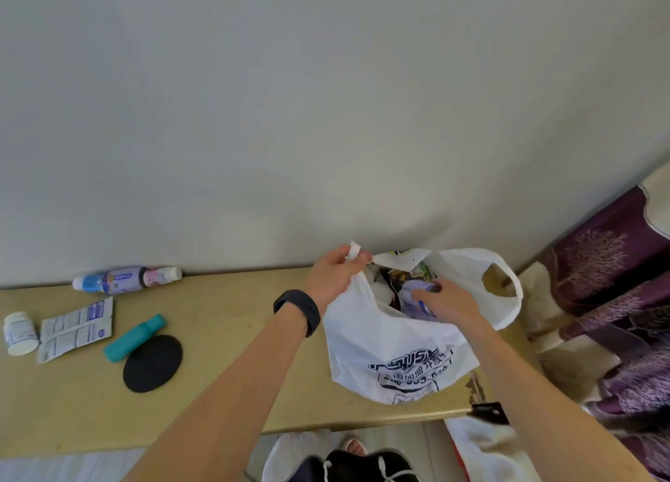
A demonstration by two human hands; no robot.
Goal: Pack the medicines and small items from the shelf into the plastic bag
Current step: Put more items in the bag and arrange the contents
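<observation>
A white plastic bag (391, 351) with black print stands on the tan shelf (224, 365) at the right. My left hand (335, 273) pinches the bag's left handle and holds it up. My right hand (444, 304) is inside the bag's mouth, gripping a pale purple container (411, 295). Other packets show inside the bag. Left on the shelf lie a blue-and-purple bottle (108, 281), a small white-capped bottle (163, 275), a white pill jar (20, 333), a sachet sheet (76, 327), a teal tube (135, 337) and a black oval pad (152, 364).
A plain grey wall (326, 119) rises right behind the shelf. Purple patterned fabric (616, 300) hangs at the right, close to the bag. The shelf's front edge runs below my forearms, with white bags (482, 449) and dark clothing (366, 467) beneath it.
</observation>
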